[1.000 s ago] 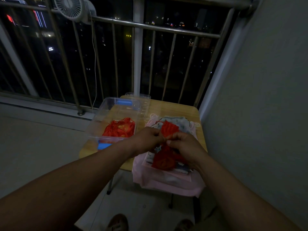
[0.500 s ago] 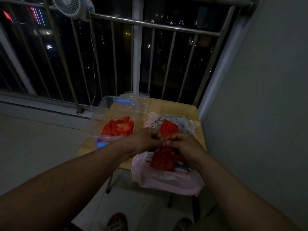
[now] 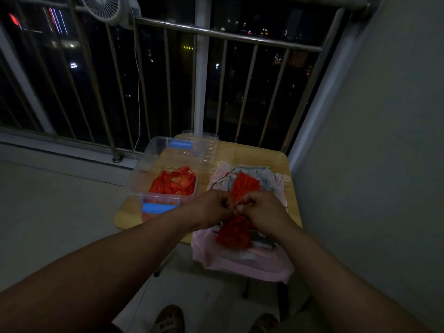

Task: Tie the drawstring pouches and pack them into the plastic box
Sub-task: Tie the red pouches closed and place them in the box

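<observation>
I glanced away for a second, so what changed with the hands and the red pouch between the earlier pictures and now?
Almost nothing moved. The left hand and right hand still pinch the neck of the red fabric drawstring pouch over the pink cloth pile; nothing was let go. The clear plastic box with red pouches stayed put.

this is a home balcony high up in a city at night: a steel railing point(image 3: 228, 38) with upright bars closes it off, and beyond the bars are dark towers dotted with lit windows point(image 3: 72, 66) and coloured signs. a small white fan point(image 3: 102, 6) sits at the top rail with its cord point(image 3: 138, 92) hanging down, and a plain grey wall point(image 3: 372, 140) shuts in the right side. on the pale floor point(image 3: 48, 212) stands a small wooden table point(image 3: 252, 152) bearing household things, among them a clear plastic box point(image 3: 144, 169) with red pouches point(image 3: 174, 182) in it.
</observation>
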Demonstrator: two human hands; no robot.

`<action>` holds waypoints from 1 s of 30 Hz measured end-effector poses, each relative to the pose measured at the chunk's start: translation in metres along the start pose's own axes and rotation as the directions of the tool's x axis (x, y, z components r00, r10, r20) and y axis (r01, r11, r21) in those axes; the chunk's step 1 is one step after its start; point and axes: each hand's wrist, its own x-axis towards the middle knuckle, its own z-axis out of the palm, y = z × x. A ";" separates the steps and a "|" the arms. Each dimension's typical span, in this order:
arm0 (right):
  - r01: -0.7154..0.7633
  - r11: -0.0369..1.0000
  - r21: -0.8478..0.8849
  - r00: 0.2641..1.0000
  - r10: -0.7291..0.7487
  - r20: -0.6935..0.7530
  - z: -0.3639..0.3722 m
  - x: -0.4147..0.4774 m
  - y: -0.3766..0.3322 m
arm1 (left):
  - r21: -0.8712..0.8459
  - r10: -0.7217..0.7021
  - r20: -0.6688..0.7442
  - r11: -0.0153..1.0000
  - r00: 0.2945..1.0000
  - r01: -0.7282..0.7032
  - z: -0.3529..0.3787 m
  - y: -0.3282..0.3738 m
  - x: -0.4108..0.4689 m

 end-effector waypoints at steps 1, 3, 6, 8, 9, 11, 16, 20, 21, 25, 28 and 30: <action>0.032 0.998 -0.059 0.999 -0.033 -0.019 0.003 0.000 0.000 | 0.000 0.000 -0.020 1.000 1.000 0.000 0.002 -0.001 0.000; 0.075 0.990 -0.121 0.995 -0.082 -0.053 0.007 0.000 -0.002 | -0.020 -0.010 -0.058 1.000 0.998 0.009 0.006 -0.003 0.001; 0.106 0.987 -0.120 0.990 -0.116 -0.085 0.009 -0.002 -0.003 | -0.019 -0.023 -0.124 1.000 0.992 0.021 0.012 -0.001 0.003; 0.131 0.986 -0.103 0.985 -0.142 -0.103 0.012 -0.002 -0.002 | 0.002 -0.006 -0.161 1.000 0.987 0.006 0.014 0.001 0.004; 0.144 0.984 -0.102 0.981 -0.156 -0.116 0.013 -0.003 -0.002 | 0.022 0.009 -0.175 1.000 0.984 -0.005 0.015 0.003 0.003; 0.163 0.979 -0.122 0.972 -0.180 -0.149 0.013 -0.004 -0.002 | 0.045 0.022 -0.200 0.999 0.980 -0.014 0.017 0.006 0.001; 0.190 0.979 -0.077 0.972 -0.198 -0.126 0.007 -0.004 0.000 | -0.302 -0.091 -0.057 0.951 0.994 0.069 0.012 0.007 -0.004; 0.128 0.977 0.169 0.992 -0.126 -0.022 -0.005 -0.007 -0.004 | -0.373 -0.069 0.100 0.922 0.993 0.101 -0.002 0.006 -0.008; 0.092 0.963 0.252 0.995 -0.098 0.011 -0.008 -0.008 -0.005 | -0.397 -0.061 0.123 0.912 0.991 0.105 -0.003 0.005 -0.008; -0.057 0.853 0.519 0.994 -0.002 0.113 -0.012 -0.008 -0.005 | -0.481 -0.025 0.186 0.869 0.982 0.113 -0.005 0.004 -0.010; -0.084 0.846 0.527 0.993 0.025 0.119 -0.011 -0.008 -0.003 | -0.479 -0.043 0.166 0.870 0.985 0.118 -0.002 0.007 -0.010; -0.055 0.878 0.476 0.996 0.016 0.085 -0.009 -0.008 -0.002 | -0.423 -0.071 0.121 0.899 0.990 0.116 0.002 0.010 -0.010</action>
